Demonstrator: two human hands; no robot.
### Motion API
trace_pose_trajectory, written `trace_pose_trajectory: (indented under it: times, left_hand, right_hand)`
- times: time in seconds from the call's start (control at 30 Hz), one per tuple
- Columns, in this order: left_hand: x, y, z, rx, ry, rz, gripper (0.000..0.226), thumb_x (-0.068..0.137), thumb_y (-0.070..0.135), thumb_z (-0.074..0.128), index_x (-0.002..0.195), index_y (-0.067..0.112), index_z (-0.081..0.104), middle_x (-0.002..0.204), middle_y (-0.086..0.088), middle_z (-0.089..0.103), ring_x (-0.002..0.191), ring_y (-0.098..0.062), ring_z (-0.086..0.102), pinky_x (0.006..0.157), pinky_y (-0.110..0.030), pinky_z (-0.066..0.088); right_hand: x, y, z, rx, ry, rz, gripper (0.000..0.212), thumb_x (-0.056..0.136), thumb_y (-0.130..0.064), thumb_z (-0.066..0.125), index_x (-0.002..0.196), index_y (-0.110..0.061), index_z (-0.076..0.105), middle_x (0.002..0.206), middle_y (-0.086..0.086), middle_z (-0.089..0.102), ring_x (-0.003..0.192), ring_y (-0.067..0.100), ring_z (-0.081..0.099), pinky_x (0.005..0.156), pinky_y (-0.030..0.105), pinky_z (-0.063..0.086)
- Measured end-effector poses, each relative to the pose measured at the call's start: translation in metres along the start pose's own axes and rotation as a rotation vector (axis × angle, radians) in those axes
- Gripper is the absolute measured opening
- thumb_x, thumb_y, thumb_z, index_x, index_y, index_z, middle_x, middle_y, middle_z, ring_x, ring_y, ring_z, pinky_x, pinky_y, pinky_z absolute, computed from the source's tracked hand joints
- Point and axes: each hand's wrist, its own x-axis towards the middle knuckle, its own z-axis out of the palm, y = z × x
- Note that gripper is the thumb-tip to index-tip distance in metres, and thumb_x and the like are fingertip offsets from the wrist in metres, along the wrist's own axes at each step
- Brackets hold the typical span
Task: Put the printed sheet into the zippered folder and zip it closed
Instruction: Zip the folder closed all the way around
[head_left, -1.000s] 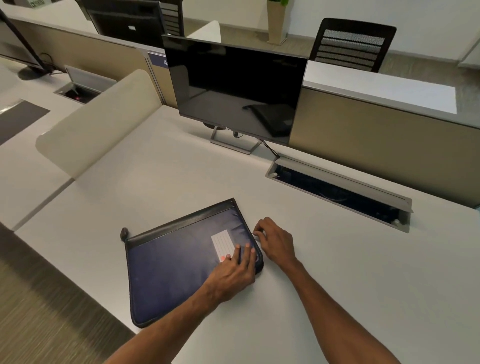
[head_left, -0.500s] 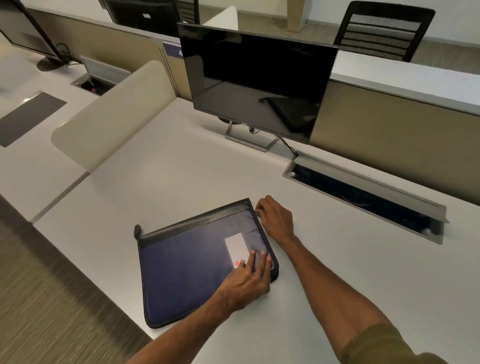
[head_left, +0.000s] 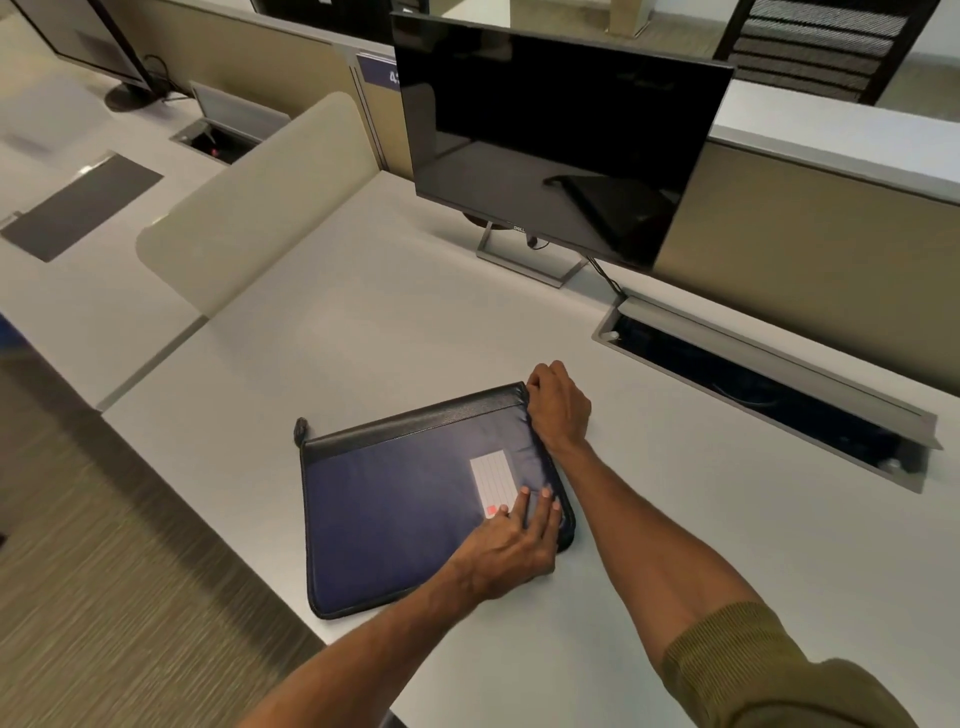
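From my feed the zippered folder lies flat near the desk edge and looks soft and light, so my left hand pins it open-palmed while my right hand pinches, I'd guess, the zipper pull at the far corner.

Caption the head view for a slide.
Left hand flat on the navy zippered folder; right hand closed at its far corner.
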Motion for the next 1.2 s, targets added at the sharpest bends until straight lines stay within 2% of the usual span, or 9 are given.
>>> trace_pose_trajectory:
  times: [0.2,0.33,0.5,0.7,0.83,0.9,1.03,1.13,1.2]
  left_hand:
    - [-0.003,0.002,0.002,-0.012,0.014,0.021,0.074,0.094,0.036,0.082,0.150,-0.004,0.055,0.150,-0.030,0.058,0.119,-0.055,0.069,0.077,-0.060,0.065]
    - [-0.003,0.003,-0.002,-0.025,0.065,0.040,0.064,0.105,0.038,0.066,0.151,-0.004,0.054,0.150,-0.030,0.058,0.122,-0.054,0.069,0.077,-0.059,0.065]
    - [-0.001,0.002,-0.002,-0.178,0.048,0.023,0.067,0.114,0.042,0.037,0.165,-0.001,0.028,0.169,-0.029,0.033,0.147,-0.056,0.045,0.094,-0.062,0.060]
    - [-0.013,-0.029,-0.023,-0.363,0.152,-0.209,0.047,0.111,0.040,0.032,0.148,0.019,0.054,0.154,-0.001,0.059,0.138,-0.024,0.061,0.089,-0.041,0.061]
    - [-0.028,-0.077,-0.032,-0.405,0.094,-0.454,0.045,0.106,0.025,0.046,0.150,0.017,0.052,0.162,-0.001,0.045,0.155,-0.024,0.036,0.111,-0.044,0.052]
    - [-0.036,-0.101,-0.033,-0.430,0.045,-0.565,0.055,0.107,0.029,0.047,0.159,0.012,0.039,0.170,-0.008,0.031,0.161,-0.030,0.025,0.127,-0.046,0.035]
    - [-0.041,-0.141,-0.030,-0.455,-0.104,-0.689,0.080,0.103,0.056,0.053,0.167,0.018,0.023,0.175,-0.016,0.018,0.163,-0.038,0.017,0.132,-0.052,0.021]
    - [-0.036,-0.154,-0.029,-0.484,-0.184,-0.717,0.086,0.095,0.069,0.057,0.160,0.018,0.031,0.163,-0.021,0.039,0.152,-0.045,0.037,0.126,-0.052,0.029]
    - [-0.031,-0.158,-0.029,-0.495,-0.192,-0.702,0.085,0.093,0.070,0.060,0.154,0.015,0.039,0.155,-0.022,0.047,0.143,-0.047,0.046,0.122,-0.052,0.037]
  right_hand:
    - [-0.009,0.008,-0.006,0.063,-0.024,0.028,0.022,0.107,-0.016,0.052,0.127,-0.012,0.063,0.133,0.009,0.058,0.111,0.034,0.066,0.090,0.044,0.056]
    - [-0.026,0.018,-0.006,0.102,0.000,0.087,0.022,0.107,-0.015,0.053,0.126,-0.012,0.063,0.135,0.008,0.057,0.109,0.033,0.068,0.087,0.041,0.055]
    - [-0.056,0.035,-0.010,0.181,0.020,0.176,0.024,0.105,-0.012,0.052,0.126,-0.014,0.065,0.132,0.007,0.062,0.112,0.032,0.068,0.091,0.044,0.057]
    - [-0.106,0.046,-0.012,0.316,0.014,0.321,0.020,0.105,-0.015,0.053,0.119,-0.013,0.067,0.125,0.008,0.072,0.115,0.030,0.068,0.096,0.041,0.058]
    - [-0.146,0.047,-0.009,0.317,0.073,0.483,0.032,0.107,-0.039,0.052,0.108,-0.011,0.069,0.113,0.009,0.076,0.106,0.034,0.070,0.089,0.040,0.058]
    - [-0.169,0.050,-0.007,0.276,0.064,0.598,0.046,0.105,-0.052,0.050,0.105,-0.010,0.070,0.106,0.010,0.077,0.101,0.034,0.072,0.087,0.038,0.057]
    - [-0.201,0.044,0.002,0.335,-0.148,0.749,0.069,0.101,-0.070,0.045,0.093,-0.007,0.073,0.069,0.004,0.079,0.062,0.018,0.074,0.061,0.027,0.056]
    - [-0.218,0.017,0.017,0.731,-0.500,0.736,0.066,0.101,-0.055,0.061,0.106,0.010,0.075,0.086,0.019,0.082,0.063,0.023,0.079,0.060,0.031,0.062]
    - [-0.221,0.002,0.024,0.874,-0.499,0.723,0.058,0.102,-0.041,0.066,0.112,0.015,0.073,0.099,0.024,0.081,0.061,0.022,0.077,0.059,0.031,0.062]
